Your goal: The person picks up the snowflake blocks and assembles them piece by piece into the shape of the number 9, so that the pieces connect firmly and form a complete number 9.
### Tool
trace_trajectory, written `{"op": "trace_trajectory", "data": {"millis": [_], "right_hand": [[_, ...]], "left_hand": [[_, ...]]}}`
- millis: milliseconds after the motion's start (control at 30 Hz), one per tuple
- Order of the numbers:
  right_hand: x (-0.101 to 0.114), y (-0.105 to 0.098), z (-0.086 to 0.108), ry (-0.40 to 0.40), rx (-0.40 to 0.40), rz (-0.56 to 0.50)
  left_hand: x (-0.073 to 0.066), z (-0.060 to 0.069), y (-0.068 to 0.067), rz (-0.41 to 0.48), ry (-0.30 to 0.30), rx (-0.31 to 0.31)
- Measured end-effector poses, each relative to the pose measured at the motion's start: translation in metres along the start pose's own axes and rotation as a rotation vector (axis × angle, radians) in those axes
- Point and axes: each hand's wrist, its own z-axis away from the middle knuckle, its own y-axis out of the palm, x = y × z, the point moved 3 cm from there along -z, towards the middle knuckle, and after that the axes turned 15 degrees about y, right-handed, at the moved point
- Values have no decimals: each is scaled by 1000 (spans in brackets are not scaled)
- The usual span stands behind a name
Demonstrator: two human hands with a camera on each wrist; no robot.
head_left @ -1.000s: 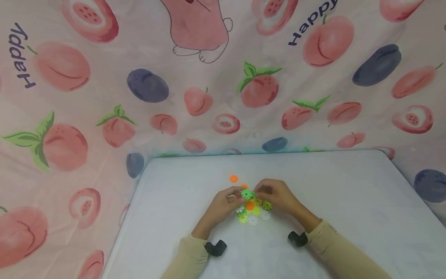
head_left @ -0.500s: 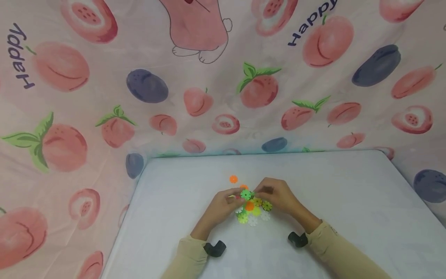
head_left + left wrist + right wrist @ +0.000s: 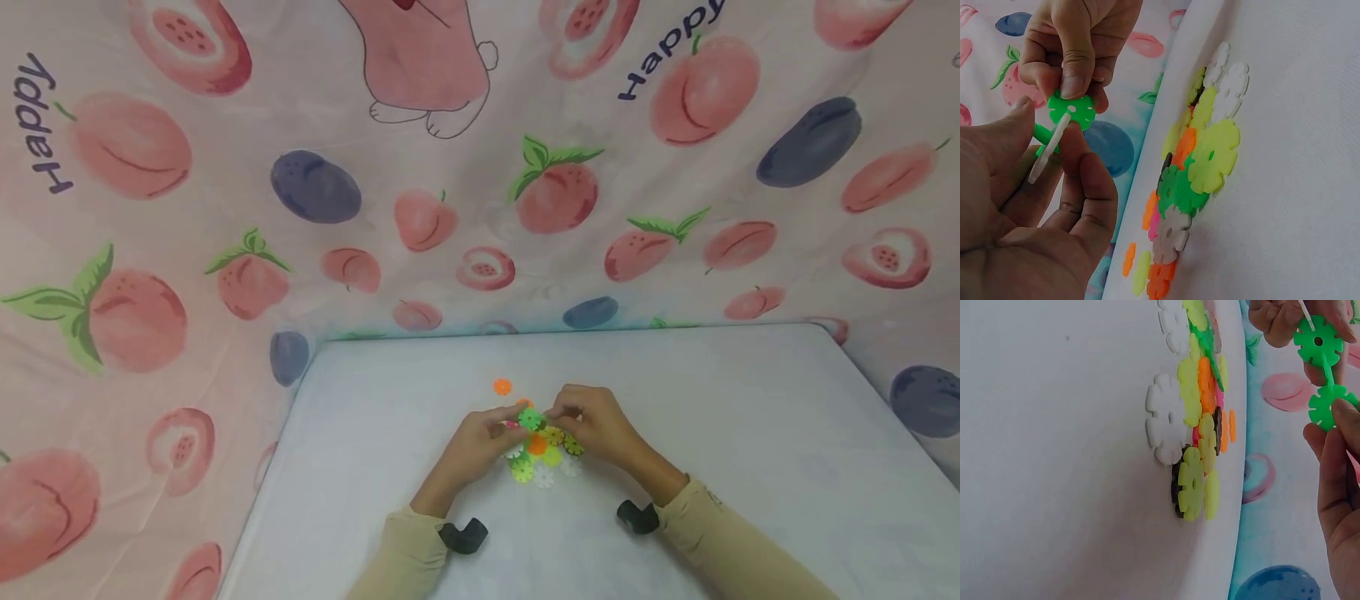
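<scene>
Above a pile of notched, flower-shaped plastic discs (image 3: 543, 477), both hands meet over the white table. My left hand (image 3: 474, 450) pinches a green snowflake disc (image 3: 1318, 341), and a white disc (image 3: 1049, 150) stands edge-on against it. Thumb and fingers of my right hand (image 3: 600, 423) pinch another green snowflake disc (image 3: 1071, 111). In the right wrist view a green piece seen edge-on (image 3: 1329, 370) spans between the two green discs. Exactly how the slots fit is partly hidden by fingers.
Below the hands lie loose discs: yellow-green (image 3: 1213, 156), white (image 3: 1166, 419), orange (image 3: 1206, 384), green and dark ones, some overlapping. A single orange disc (image 3: 502, 387) lies farther back. A fruit-print cloth (image 3: 450, 167) hangs behind the table (image 3: 750, 433). Black wrist pieces (image 3: 463, 536) sit at both sleeves.
My right hand has turned and shifted slightly, its fingers drawn a little closer over the pile. My left hand keeps its pinch almost in place. The loose discs look unchanged.
</scene>
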Motion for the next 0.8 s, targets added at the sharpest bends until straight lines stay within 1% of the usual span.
{"op": "trace_trajectory", "data": {"millis": [100,300,400,533,633,800], "right_hand": [[1,0,0,0,-2,-1],[-2,1,0,54,-3,-38],[-4,1,-1,67,-7,-48],[-5,3,-1,74,-1,-64],[-5,5,-1,75,4,-69],[-7,5,-3,84,21,-70]], "left_hand": [[1,0,0,7,-13,-10],[3,0,0,50,-60,-31],[2,-1,1,12,-64,-38],[0,-2,1,-71,-91,-51],[0,-3,2,-77,-125,-53],[0,-3,3,-87,-146,-64]]}}
